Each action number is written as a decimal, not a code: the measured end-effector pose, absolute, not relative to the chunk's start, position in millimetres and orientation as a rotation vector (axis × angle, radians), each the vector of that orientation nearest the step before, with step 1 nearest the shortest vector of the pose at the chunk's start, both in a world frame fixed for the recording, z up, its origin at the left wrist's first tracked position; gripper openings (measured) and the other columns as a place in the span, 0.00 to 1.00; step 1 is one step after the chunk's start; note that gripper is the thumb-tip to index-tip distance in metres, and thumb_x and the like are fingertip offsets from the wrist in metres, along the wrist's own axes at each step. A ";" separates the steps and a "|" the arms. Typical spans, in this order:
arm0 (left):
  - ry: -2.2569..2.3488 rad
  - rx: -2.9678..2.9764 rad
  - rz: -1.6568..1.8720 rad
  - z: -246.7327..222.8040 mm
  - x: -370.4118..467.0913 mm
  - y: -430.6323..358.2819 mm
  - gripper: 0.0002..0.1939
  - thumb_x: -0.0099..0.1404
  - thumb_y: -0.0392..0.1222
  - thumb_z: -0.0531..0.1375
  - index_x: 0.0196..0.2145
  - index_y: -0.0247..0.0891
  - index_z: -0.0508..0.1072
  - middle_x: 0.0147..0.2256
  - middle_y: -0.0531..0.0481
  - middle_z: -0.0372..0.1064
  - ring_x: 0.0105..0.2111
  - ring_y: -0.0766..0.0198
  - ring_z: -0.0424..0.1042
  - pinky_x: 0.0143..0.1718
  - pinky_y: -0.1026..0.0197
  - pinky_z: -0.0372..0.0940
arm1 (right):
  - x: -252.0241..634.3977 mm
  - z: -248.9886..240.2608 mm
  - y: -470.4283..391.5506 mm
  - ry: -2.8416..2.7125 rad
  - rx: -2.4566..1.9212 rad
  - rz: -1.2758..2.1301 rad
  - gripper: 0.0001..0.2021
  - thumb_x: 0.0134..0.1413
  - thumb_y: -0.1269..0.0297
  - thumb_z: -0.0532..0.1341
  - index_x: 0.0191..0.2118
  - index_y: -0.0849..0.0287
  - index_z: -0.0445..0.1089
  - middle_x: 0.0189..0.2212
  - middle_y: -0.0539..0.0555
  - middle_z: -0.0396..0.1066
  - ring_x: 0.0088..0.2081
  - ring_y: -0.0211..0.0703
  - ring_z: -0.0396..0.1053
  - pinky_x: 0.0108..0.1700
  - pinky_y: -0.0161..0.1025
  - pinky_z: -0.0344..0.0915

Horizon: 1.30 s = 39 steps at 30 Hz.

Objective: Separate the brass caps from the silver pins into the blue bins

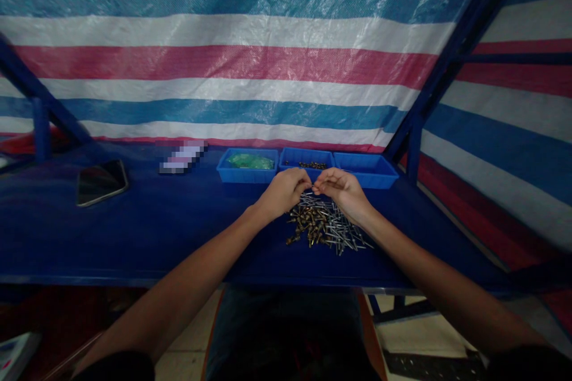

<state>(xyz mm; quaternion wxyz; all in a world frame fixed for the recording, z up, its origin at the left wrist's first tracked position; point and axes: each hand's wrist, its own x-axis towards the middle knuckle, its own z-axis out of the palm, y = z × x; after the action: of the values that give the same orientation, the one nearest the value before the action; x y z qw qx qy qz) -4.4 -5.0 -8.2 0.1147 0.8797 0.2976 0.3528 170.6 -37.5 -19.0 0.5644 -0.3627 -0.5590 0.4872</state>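
Observation:
My left hand (288, 189) and my right hand (342, 190) meet almost fingertip to fingertip above a pile of small metal parts. Both are closed in a pinch, and what lies between the fingers is too small to make out. Under them, brass-coloured fittings (309, 226) form the left part of the pile. Thin silvery metal pins (346, 231) lie heaped on its right side, some partly hidden by my right hand. Just behind the hands, a blue bin (286, 155) has a few small brass-coloured pieces (313, 165) in it.
Left of that bin stands another blue bin (247, 175) with green plastic material (251, 161). A third blue bin (370, 177) stands at the right. A phone (102, 181) lies on the blue table (179, 232). Blue frame posts (413, 149) and a striped tarp (223, 65) border the table.

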 end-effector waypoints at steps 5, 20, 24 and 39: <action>0.861 2.601 1.069 -6.9 -5.2 -4.1 0.07 0.66 0.32 0.56 0.31 0.36 0.72 0.28 0.51 0.70 0.30 0.64 0.67 0.36 0.61 0.63 | 169.1 -17.9 -38.1 -1.286 -0.865 1.145 0.10 0.38 0.64 0.71 0.29 0.57 0.71 0.26 0.49 0.73 0.29 0.39 0.72 0.39 0.42 0.70; 0.947 2.465 1.151 -2.8 -8.9 -5.1 0.06 0.64 0.32 0.57 0.31 0.35 0.72 0.27 0.53 0.70 0.26 0.67 0.66 0.32 0.63 0.60 | 176.0 -22.7 -34.1 -1.385 -0.926 0.919 0.15 0.42 0.61 0.69 0.34 0.54 0.64 0.26 0.44 0.62 0.30 0.39 0.73 0.40 0.42 0.70; 0.955 2.507 1.075 -2.6 -7.7 -8.8 0.08 0.65 0.34 0.55 0.30 0.36 0.72 0.25 0.53 0.69 0.26 0.66 0.66 0.30 0.63 0.59 | 181.9 -28.0 -32.1 -1.727 -1.068 0.492 0.06 0.52 0.62 0.62 0.36 0.56 0.68 0.25 0.47 0.66 0.27 0.38 0.67 0.32 0.38 0.65; 0.963 2.522 1.083 -1.2 -10.0 -9.7 0.10 0.68 0.37 0.52 0.31 0.36 0.71 0.26 0.52 0.69 0.26 0.66 0.66 0.30 0.63 0.59 | 182.1 -12.1 -41.4 -1.836 -1.131 0.203 0.10 0.59 0.62 0.57 0.29 0.58 0.69 0.22 0.49 0.65 0.26 0.38 0.63 0.27 0.35 0.57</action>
<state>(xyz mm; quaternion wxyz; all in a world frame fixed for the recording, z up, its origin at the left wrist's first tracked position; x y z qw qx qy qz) -10.0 -9.7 -1.2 0.1160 0.8612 0.3289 0.3698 182.1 -41.4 -12.1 0.4687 -0.4614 -0.7487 0.0826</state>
